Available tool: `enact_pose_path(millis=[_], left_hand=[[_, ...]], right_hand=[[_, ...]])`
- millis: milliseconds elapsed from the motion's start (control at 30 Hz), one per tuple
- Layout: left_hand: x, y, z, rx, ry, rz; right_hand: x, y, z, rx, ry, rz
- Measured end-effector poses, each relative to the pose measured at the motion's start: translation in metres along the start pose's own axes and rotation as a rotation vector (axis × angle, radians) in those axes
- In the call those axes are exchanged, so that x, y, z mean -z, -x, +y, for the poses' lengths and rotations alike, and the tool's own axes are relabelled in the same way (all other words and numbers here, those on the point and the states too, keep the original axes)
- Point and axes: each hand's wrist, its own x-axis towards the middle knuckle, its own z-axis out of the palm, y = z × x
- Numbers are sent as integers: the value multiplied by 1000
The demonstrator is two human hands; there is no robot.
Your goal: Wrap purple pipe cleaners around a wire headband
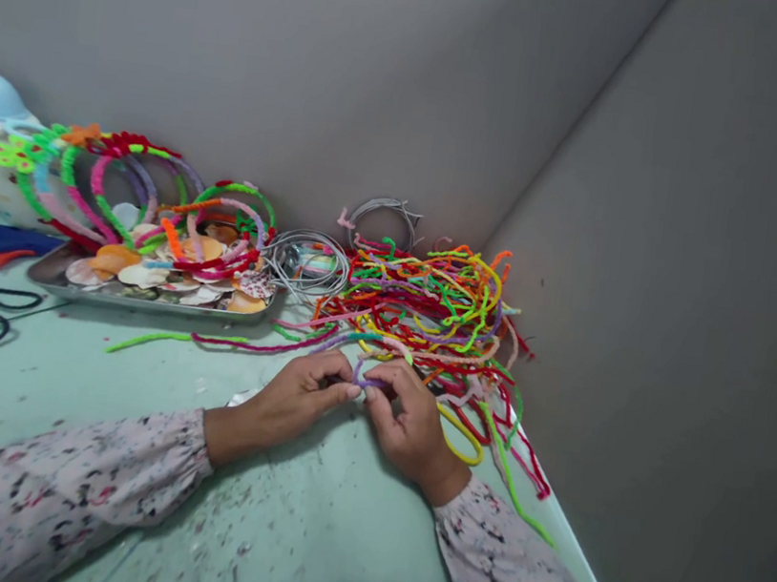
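My left hand [313, 386] and my right hand [414, 420] meet above the middle of the table, each with thumb and fingers pinched together. Between them a short bent stretch of purple pipe cleaner [367, 381] shows, and both pinches close on it. Its ends are hidden behind my fingers. Just beyond my hands curves a band wrapped in blue, teal and pink pipe cleaner [357, 337]. Loose pipe cleaners in many colours lie in a heap [431, 297] behind and to the right of my right hand.
A metal tray [148, 303] of seashells, with wrapped headbands on it, stands at the back left. Left of it lie a blue glue gun [0, 246] and black cord. Wire coils [309, 265] sit beside the heap. Grey walls [362, 66] border the table [283, 527].
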Motion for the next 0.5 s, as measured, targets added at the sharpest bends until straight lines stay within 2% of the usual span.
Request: enact_pose_path(millis=[500], left_hand=[[0,-1,2,92,78,-73]], right_hand=[[0,-1,0,24,-13,-12]])
